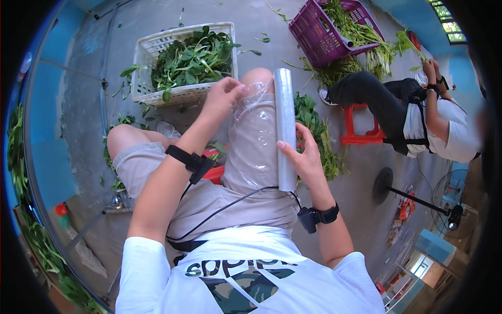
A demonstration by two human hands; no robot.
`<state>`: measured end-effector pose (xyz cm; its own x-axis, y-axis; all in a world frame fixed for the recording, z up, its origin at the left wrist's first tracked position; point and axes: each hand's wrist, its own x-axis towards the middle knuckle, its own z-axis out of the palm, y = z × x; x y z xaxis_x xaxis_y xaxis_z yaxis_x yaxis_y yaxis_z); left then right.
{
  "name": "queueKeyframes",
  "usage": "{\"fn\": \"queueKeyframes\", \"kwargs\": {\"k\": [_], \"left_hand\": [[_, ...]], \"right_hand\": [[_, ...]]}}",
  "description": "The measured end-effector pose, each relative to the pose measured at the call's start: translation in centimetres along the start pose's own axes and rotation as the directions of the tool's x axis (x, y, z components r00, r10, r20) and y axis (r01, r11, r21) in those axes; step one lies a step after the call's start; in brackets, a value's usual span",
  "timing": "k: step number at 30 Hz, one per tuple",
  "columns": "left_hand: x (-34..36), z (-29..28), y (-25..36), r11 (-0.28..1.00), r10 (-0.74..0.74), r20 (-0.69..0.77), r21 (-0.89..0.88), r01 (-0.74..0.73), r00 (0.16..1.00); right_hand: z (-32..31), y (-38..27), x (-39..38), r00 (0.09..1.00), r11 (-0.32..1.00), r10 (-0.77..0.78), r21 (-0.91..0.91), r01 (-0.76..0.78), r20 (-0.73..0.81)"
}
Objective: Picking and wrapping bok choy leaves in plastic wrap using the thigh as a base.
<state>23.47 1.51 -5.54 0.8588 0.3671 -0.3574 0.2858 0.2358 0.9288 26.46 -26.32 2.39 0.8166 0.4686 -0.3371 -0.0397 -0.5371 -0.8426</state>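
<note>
A long roll of clear plastic film (pixel 284 107) lies along the top of my right thigh, gripped by my right hand (pixel 300 152) near its middle, with the thumb across it. My left hand (pixel 227 94) pinches the loose film edge above my right knee. A transparent sheet of film (pixel 251 138) spreads from the roll over my thigh in wrinkles. Bundles of leafy greens (pixel 314 125) lie on the floor just beyond the roll.
A white crate (pixel 138 83) of leaves stands ahead-left; a purple crate (pixel 311 39) of stalks is tipped ahead-right. Another person (pixel 442 123) handles greens at right beside a red stool (pixel 355 138). A fan stand (pixel 383 186) is at lower right. Red plastic (pixel 212 175) shows beneath me.
</note>
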Motion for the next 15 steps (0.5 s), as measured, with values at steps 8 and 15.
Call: {"fn": "queueKeyframes", "kwargs": {"k": [8,15], "left_hand": [[1.5,1.4,0.1,0.967,0.219,-0.055,0.148,-0.209,0.974],[2.8,1.6,-0.7,0.952,0.302,-0.152,0.108,-0.288,0.941]], "right_hand": [[0.0,1.2,0.1,1.0,0.992,0.015,0.122,-0.016,0.006],[-0.3,0.7,-0.1,0.999,0.986,0.027,0.161,-0.034,0.045]]}}
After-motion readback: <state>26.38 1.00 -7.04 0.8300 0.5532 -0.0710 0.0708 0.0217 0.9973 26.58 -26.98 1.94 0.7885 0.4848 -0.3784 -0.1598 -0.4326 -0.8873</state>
